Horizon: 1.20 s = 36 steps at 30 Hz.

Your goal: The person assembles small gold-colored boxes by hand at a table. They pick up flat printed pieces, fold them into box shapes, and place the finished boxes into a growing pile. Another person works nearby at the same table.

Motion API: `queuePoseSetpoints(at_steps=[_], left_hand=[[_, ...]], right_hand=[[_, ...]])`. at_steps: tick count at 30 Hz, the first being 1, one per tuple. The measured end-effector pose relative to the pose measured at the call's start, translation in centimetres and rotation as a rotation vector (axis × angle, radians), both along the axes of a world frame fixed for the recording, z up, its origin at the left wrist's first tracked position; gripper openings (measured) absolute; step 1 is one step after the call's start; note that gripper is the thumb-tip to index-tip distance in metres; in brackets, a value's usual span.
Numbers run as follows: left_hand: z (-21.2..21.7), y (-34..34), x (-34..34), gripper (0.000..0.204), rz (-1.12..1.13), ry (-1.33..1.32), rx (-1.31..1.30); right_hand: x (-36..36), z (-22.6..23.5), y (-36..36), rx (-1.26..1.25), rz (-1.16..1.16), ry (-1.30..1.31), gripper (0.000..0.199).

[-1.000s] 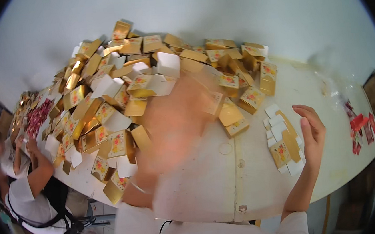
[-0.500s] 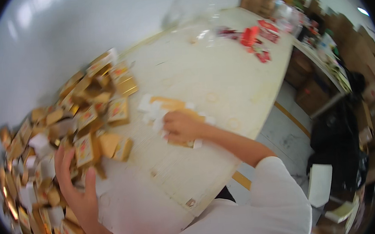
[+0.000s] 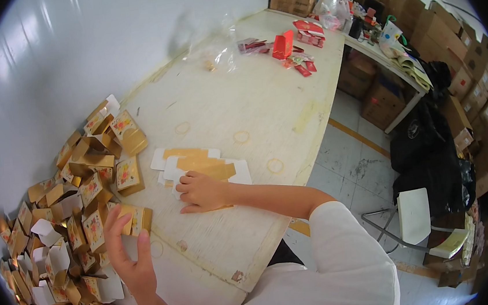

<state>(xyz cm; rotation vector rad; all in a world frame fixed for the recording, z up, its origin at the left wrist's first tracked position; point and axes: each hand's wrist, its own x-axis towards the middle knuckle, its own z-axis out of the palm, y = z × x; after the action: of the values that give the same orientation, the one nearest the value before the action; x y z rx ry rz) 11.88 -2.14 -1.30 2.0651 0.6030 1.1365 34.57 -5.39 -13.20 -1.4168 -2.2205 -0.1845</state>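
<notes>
Flat, unfolded gold-and-white cartons [image 3: 219, 169] lie in a loose stack on the pale table. My right hand [image 3: 204, 192] is on the stack's near side, with fingers bent and thumb close in, gripping a flat carton; the fingertips are partly hidden. At the left, my left hand [image 3: 130, 258] hovers over the table edge of a heap, thumb and fingers apart with nothing held. Just beyond its fingertips rests a small folded gold box [image 3: 140, 219]. Another gold box [image 3: 129, 175] with a flowery printed panel sits farther back.
A large heap of folded gold boxes [image 3: 94, 229] fills the left side against the white wall [image 3: 101, 43]. Clear plastic [image 3: 221, 56] and red packets [image 3: 309, 33] lie at the table's far end. Beyond the right edge are a chair [image 3: 415, 219], black bags [image 3: 423, 148] and stacked cardboard boxes [image 3: 437, 37].
The whole view has shifted, with table things now farther left. My right hand stays at the flat carton stack, its fingers more stretched toward the left. My left hand remains open near the heap.
</notes>
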Motion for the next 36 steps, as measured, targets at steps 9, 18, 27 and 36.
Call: queuePoseSetpoints(at_steps=[9,18,27,36], left_hand=[[-1.1,-0.2,0.8,0.032,-0.091,0.05,-0.377],[-7.5,-3.5,3.5,0.047,-0.408,0.786,0.025],[-8.4,-5.0,3.5,0.054,-0.265,0.875,0.24],[-9.0,-4.8,2.9,0.055,-0.241,0.786,0.266]], right_hand=[[0.3,2.3,2.4,-0.167,-0.351,0.624,0.018],[2.2,0.6,0.4,-0.049,0.044,0.102,0.018],[1.5,0.3,2.1,0.022,0.069,0.088,0.03],[1.8,-0.2,2.7,0.076,0.005,0.153,0.035]])
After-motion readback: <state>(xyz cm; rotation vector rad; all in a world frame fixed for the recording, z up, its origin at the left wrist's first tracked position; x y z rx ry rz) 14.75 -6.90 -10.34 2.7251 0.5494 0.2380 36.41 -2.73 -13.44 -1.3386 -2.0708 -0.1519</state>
